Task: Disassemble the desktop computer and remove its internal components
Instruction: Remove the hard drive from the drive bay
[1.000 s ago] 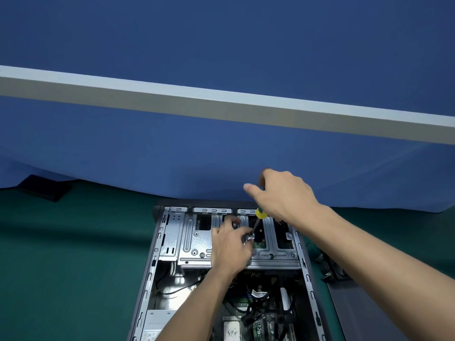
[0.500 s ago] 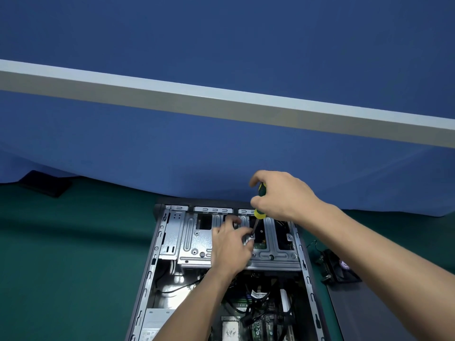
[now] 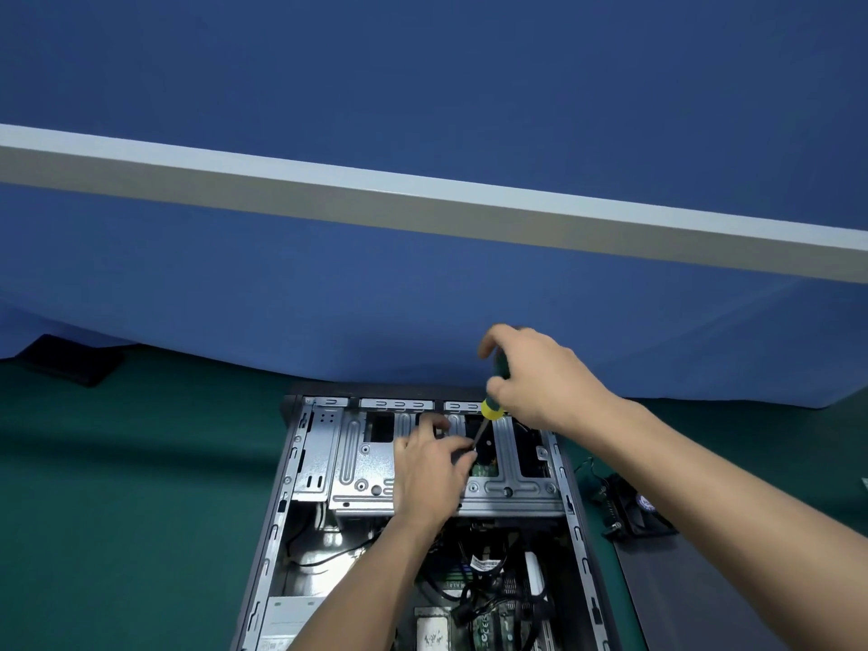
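An open desktop computer case (image 3: 282,491) lies on its side on the green mat. A silver metal drive cage (image 3: 361,462) spans its far end. My right hand (image 3: 540,373) grips the green and yellow handle of a screwdriver (image 3: 493,406), whose shaft slants down into a gap in the cage. My left hand (image 3: 432,472) rests on the cage and pinches the shaft near its tip. Cables and a green motherboard (image 3: 488,622) show in the case's near half. The screw under the tip is hidden by my fingers.
A black case fan (image 3: 634,509) with loose wires lies on the mat right of the case, beside a dark grey panel (image 3: 695,594). A flat black object (image 3: 70,364) sits far left. Blue cloth and a white bar rise behind the case.
My right hand has closed its fingers round the screwdriver handle and turned it. My left hand has stayed on the cage at the shaft. The camera has tilted slightly.
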Demonstrator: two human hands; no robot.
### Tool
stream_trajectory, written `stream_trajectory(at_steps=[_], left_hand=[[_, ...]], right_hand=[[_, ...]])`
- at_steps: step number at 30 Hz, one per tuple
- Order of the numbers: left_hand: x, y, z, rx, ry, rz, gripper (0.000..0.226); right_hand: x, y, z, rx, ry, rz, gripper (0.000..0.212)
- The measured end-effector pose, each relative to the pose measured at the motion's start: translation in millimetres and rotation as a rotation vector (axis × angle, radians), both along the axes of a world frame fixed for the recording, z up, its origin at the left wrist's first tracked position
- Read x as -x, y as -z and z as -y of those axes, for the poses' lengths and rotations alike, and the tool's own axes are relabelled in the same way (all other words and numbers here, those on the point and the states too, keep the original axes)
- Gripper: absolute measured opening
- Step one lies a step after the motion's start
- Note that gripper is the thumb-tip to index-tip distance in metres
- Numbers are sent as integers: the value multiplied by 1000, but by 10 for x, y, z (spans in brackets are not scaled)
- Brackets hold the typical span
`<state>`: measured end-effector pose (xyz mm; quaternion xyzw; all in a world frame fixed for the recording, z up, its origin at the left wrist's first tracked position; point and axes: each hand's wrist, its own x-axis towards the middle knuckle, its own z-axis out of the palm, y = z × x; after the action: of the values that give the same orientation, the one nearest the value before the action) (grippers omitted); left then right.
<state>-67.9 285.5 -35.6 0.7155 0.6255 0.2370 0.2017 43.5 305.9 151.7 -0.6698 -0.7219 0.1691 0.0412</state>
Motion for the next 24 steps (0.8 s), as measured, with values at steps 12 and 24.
stream_trajectory(at_steps=[12, 24], left_hand=[[-59, -140, 93, -226, 70, -273, 5], [-232, -161, 0, 1, 201, -563, 33]], right_hand=[[-581, 208, 430, -230, 451, -453, 12], [-792, 930, 1007, -125, 585, -439, 29]])
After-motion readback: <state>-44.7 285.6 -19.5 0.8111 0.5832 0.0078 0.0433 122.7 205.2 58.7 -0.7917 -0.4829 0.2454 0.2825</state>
